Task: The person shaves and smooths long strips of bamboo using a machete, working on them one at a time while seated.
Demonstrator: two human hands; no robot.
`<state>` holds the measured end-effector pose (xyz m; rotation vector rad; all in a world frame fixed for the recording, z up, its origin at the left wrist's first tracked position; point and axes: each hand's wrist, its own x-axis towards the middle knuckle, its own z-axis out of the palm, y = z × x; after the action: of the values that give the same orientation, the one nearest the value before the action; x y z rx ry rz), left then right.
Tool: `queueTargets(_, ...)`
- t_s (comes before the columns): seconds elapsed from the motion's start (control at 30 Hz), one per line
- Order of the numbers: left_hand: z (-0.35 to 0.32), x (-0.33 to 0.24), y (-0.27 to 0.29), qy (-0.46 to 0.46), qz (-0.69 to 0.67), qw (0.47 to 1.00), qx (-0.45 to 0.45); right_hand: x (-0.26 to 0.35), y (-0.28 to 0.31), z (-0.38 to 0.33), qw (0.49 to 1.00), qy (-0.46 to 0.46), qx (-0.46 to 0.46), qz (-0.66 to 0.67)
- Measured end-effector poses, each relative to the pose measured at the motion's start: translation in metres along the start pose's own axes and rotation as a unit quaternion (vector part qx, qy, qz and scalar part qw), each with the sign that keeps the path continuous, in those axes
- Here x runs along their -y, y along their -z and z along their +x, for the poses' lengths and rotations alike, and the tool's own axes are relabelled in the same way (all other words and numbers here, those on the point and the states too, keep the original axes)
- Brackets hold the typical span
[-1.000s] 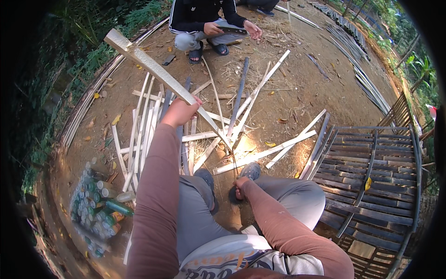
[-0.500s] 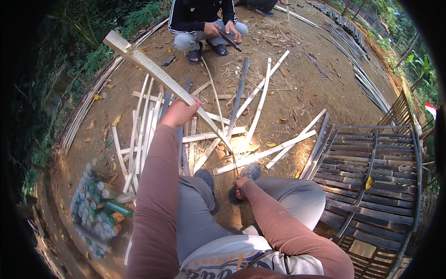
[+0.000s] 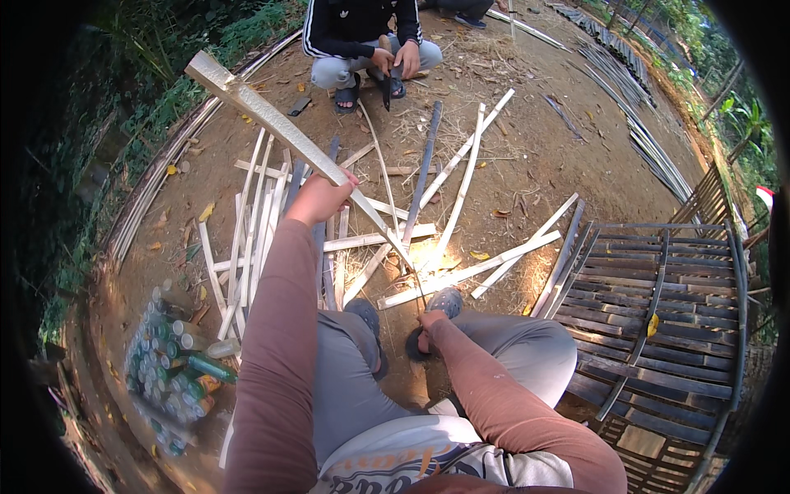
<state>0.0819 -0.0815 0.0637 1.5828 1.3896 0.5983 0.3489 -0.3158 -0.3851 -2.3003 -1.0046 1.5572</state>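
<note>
My left hand [image 3: 319, 200] is closed round a long split bamboo piece [image 3: 271, 130], pale on its inner face. The piece slants from its broad upper end at the upper left down to a narrow end near my feet. Low in front of me, my right hand [image 3: 430, 321] is closed on a thin dark tool [image 3: 420, 290], seen nearly edge-on. The tool's tip is close to the bamboo's lower end; whether they touch I cannot tell. Pale bamboo strips [image 3: 471, 272] lie on the ground beyond my feet.
A person [image 3: 364, 49] squats ahead, holding a dark blade [image 3: 387, 92]. At my right stands a slatted bamboo rack [image 3: 658, 329]. Several bottles [image 3: 177, 354] are gathered at my left. Long bamboo poles [image 3: 164, 173] lie at the far left, with more poles [image 3: 650, 152] at the far right.
The person ahead has swung the dark blade to point downward. My hands and the bamboo piece have barely moved.
</note>
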Motion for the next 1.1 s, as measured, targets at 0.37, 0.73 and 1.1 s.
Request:
queueTargets(0.37, -0.007, 0.007, 0.007, 0.013, 0.012, 1.0, -0.012, 0.058, 0.015, -0.073, 0.979, -0.09, 0.056, 0.171)
queueTargets(0.73, 0.0, -0.001, -0.001, -0.002, -0.002, 1.0, 0.009, 0.068, 0.037, -0.084, 0.94, -0.145, 0.117, 0.287)
queueTargets(1.1, 0.0, 0.004, 0.001, 0.0, 0.001, 1.0, 0.001, 0.072, 0.034, -0.089, 0.936, -0.147, 0.118, 0.297)
